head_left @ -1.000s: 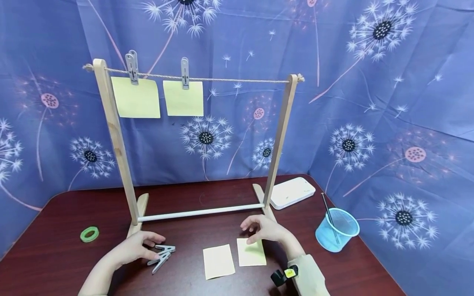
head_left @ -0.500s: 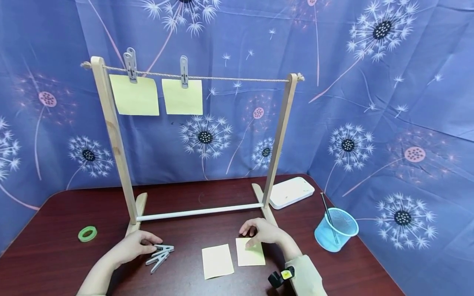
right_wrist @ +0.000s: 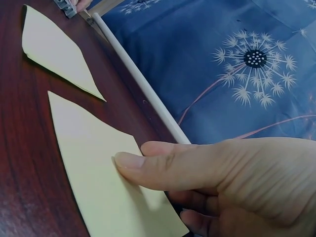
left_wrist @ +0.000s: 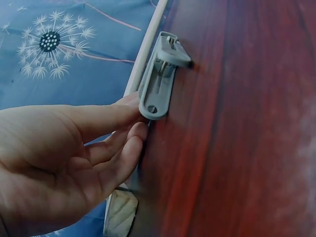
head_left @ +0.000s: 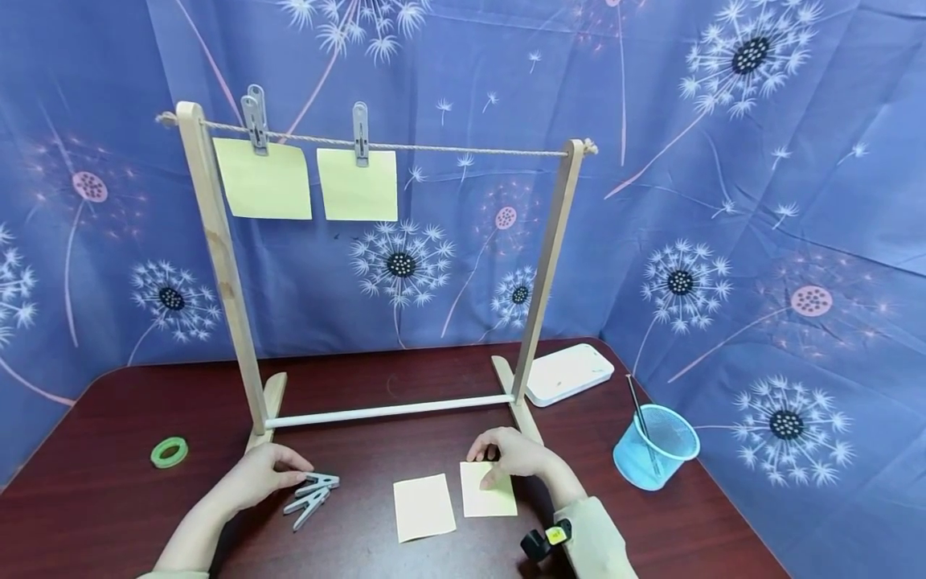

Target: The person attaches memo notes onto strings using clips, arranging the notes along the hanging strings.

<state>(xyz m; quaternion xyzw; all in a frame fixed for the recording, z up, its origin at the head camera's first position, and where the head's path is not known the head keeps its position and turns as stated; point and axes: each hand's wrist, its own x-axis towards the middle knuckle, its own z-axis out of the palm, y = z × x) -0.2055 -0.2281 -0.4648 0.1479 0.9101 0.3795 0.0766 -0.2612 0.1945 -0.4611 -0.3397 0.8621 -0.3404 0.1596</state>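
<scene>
My left hand (head_left: 253,480) pinches the end of one grey clothespin (head_left: 318,481); a second clothespin (head_left: 306,508) lies beside it on the table. Close up in the left wrist view, thumb and index finger meet the rounded end of the grey clothespin (left_wrist: 157,91). My right hand (head_left: 512,453) holds the far edge of a yellow sticky note (head_left: 489,498). In the right wrist view its thumb lies on the note (right_wrist: 94,148), with the other fingers partly hidden beyond the edge. Another note (head_left: 424,508) rests to the left.
Two yellow notes (head_left: 264,181) (head_left: 358,193) hang by clothespins from a rope (head_left: 463,149) on a wooden frame (head_left: 224,265). A green ring (head_left: 169,453) lies left. A white box (head_left: 569,374) and a blue mesh cup (head_left: 654,450) with a dark stick stand right.
My left fingers have closed in on the upper clothespin, which has shifted slightly. My right thumb has come down onto the note's far edge. The head view has tilted a little.
</scene>
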